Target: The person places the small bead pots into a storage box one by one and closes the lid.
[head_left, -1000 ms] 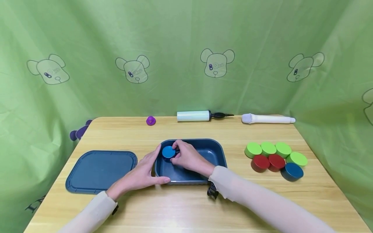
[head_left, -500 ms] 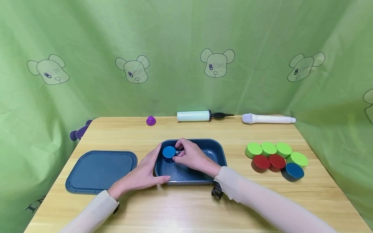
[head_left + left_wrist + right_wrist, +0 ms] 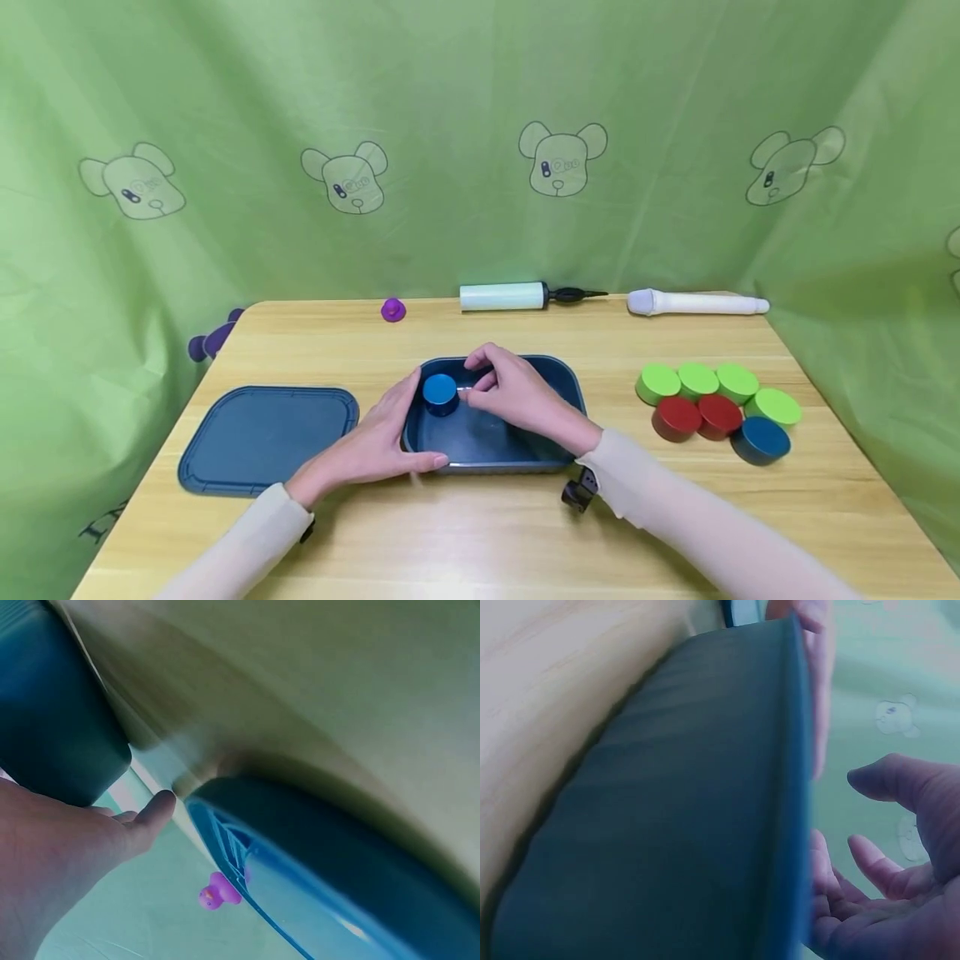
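A short round blue cylinder [image 3: 440,391] stands in the left back part of a dark blue rectangular box [image 3: 491,469]. My right hand [image 3: 517,402] is over the box just right of the cylinder. In the right wrist view its thumb and fingers [image 3: 874,859] are spread apart with nothing between them, beside the box wall [image 3: 660,795]. My left hand [image 3: 378,442] rests along the box's left side, fingers straight along the wall and thumb by the front edge. The left wrist view shows the left hand [image 3: 75,847] against the box wall [image 3: 60,712].
A dark blue lid [image 3: 266,440] lies left of the box. To the right are several green cylinders [image 3: 698,379], two red ones [image 3: 677,418] and another blue cylinder [image 3: 761,440]. A hand pump [image 3: 502,297], white microphone-like stick [image 3: 697,303] and purple toy [image 3: 393,310] lie along the back.
My right hand has let go of the blue cylinder and drawn back to the right. The left hand keeps its place at the box. The head view has shifted slightly.
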Demonstrator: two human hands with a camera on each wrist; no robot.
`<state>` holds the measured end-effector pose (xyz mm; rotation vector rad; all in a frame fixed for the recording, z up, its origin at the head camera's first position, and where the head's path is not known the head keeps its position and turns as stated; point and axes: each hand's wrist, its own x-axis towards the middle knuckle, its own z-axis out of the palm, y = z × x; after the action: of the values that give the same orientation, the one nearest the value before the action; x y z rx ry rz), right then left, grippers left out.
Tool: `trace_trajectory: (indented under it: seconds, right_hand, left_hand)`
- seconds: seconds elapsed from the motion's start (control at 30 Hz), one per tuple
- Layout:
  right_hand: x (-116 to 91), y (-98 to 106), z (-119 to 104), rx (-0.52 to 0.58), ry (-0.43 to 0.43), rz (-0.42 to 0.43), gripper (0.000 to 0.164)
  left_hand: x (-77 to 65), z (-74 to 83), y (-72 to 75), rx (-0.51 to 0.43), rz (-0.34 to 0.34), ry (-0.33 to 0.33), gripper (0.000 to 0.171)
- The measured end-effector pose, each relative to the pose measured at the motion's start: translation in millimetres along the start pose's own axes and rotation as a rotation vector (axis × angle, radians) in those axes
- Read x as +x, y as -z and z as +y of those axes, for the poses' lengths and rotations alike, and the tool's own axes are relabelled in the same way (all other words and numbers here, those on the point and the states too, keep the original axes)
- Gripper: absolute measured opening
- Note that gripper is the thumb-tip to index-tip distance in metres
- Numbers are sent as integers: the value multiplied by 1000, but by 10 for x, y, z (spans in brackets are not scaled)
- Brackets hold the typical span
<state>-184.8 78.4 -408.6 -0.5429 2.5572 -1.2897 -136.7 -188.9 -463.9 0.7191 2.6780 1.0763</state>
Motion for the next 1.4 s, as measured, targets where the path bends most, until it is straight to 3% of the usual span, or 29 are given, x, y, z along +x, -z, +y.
trace_trajectory:
  seconds: [0.2,0.47,0.6,1.03,1.4]
  right_hand:
    - [-115,206,4,6,32,24,43]
    - [-240,485,1,27,40,54,39]
    - [-306,629,22,23,35,77,37]
    - [-475,948,134,77,54,140,38]
    - [-595,1165,188,84,48,207,41]
  left_hand:
    - [40,19,-21,3,-6,-7,134]
    - [30,23,-103,4,-32,68,141]
    - [51,26,-124,-8,-36,75,144]
    - [67,62,-76,-10,-5,72,145]
    - [78,66,-53,-27,2,110,149]
